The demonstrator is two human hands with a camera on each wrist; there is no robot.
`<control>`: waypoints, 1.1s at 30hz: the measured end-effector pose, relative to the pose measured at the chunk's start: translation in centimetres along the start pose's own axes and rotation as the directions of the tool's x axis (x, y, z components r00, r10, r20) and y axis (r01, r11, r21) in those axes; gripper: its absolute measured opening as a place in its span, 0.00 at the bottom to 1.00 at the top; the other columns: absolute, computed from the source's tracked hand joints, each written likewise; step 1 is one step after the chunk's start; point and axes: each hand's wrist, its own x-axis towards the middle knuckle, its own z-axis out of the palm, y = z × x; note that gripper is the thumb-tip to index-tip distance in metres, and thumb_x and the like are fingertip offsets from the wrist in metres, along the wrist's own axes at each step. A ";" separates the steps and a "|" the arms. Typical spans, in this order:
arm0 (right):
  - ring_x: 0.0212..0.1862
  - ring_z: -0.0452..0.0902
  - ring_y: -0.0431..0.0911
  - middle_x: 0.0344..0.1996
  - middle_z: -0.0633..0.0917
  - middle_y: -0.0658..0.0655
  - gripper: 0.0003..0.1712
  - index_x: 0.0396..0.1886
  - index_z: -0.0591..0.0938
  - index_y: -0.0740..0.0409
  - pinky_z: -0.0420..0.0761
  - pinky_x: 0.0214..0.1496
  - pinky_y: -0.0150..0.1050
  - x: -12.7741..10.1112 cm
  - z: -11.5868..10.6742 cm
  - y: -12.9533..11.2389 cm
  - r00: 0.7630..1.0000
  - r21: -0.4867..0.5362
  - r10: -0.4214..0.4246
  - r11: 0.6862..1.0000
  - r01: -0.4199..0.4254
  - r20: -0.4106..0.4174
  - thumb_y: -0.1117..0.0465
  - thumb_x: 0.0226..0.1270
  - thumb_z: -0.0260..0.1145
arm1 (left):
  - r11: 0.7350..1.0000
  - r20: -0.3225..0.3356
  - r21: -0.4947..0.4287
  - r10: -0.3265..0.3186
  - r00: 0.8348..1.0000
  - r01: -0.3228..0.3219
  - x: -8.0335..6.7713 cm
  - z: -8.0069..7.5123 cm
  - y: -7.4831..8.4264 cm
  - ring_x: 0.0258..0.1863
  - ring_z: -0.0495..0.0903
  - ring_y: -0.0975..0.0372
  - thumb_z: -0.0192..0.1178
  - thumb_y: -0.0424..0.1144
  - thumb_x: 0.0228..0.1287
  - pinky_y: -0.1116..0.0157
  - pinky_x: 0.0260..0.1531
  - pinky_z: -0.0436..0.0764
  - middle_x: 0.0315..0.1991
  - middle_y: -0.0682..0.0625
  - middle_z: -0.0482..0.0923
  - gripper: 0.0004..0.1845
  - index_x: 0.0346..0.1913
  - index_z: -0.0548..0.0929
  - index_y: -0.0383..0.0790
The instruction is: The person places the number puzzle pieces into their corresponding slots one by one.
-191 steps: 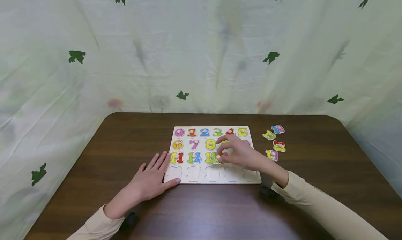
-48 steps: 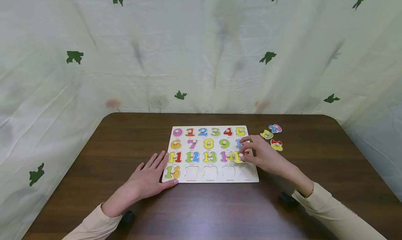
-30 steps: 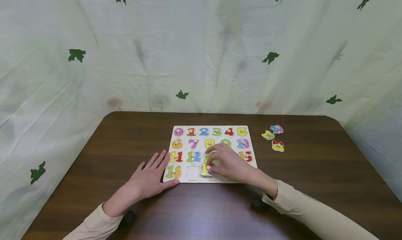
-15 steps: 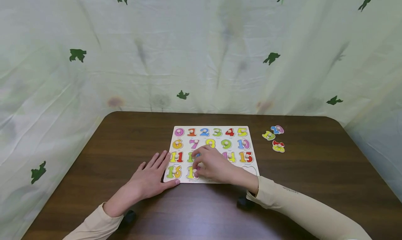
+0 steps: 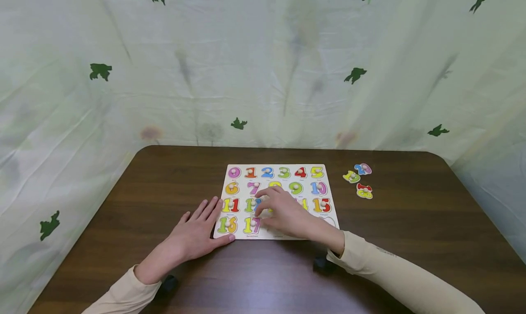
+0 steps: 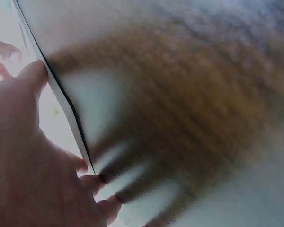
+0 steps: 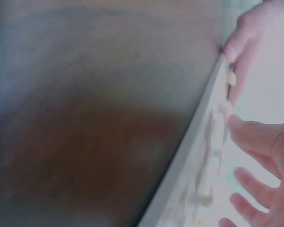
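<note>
A white number puzzle board [image 5: 242, 168] lies on the table, with knobbed number pieces in its upper rows. My left hand [image 5: 193, 240] rests flat at the board's left side, fingers spread and thumb on the front corner. In the bottom row, the yellow and purple 17 piece [image 5: 249, 225] sits beside the 16 piece [image 5: 228, 225]. My right hand [image 5: 289, 216] hovers just right of the 17's knob, covering part of the board. In the right wrist view, the right thumb [image 7: 255, 135] and fingers stand apart with nothing between them.
Right of the board lie three loose pieces: a blue and purple 20 [image 5: 363, 169], a yellow-green piece [image 5: 351, 177] and a red and yellow piece [image 5: 364, 191]. A pale curtain [image 5: 263, 67] hangs behind the dark wooden table [image 5: 411, 213].
Right hand brought the 17 piece from the table's right side to the bottom row, then let go and drew slightly right. Earlier, pieces 13 to 16 also came onto the board. Left hand stayed put.
</note>
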 end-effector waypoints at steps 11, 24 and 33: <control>0.64 0.66 0.53 0.58 0.77 0.56 0.09 0.37 0.88 0.49 0.67 0.63 0.52 -3.8 -3.1 3.5 0.985 0.190 0.091 0.980 -0.062 -0.144 0.61 0.56 0.77 | 1.000 0.001 0.006 -0.006 1.000 0.006 0.0 -0.1 0.1 0.75 0.47 0.45 0.50 0.76 0.58 0.35 0.64 0.53 0.78 0.42 0.47 0.56 0.78 0.52 0.40; 0.65 0.64 0.57 0.61 0.75 0.58 0.09 0.41 0.88 0.52 0.71 0.58 0.55 -8.2 -6.5 8.1 0.936 0.197 0.264 0.955 -0.220 -0.234 0.62 0.59 0.75 | 1.000 -0.001 0.004 -0.007 1.000 0.007 0.0 0.1 -0.1 0.75 0.47 0.45 0.50 0.77 0.57 0.34 0.63 0.54 0.78 0.42 0.46 0.57 0.78 0.51 0.40; 0.59 0.69 0.55 0.59 0.77 0.59 0.09 0.41 0.87 0.55 0.73 0.50 0.53 -11.1 -8.8 11.5 0.904 0.125 0.308 0.951 -0.283 -0.297 0.64 0.60 0.74 | 1.000 -0.002 0.003 -0.004 1.000 0.004 0.0 0.1 0.1 0.75 0.47 0.45 0.50 0.77 0.57 0.34 0.63 0.54 0.78 0.42 0.46 0.57 0.79 0.51 0.40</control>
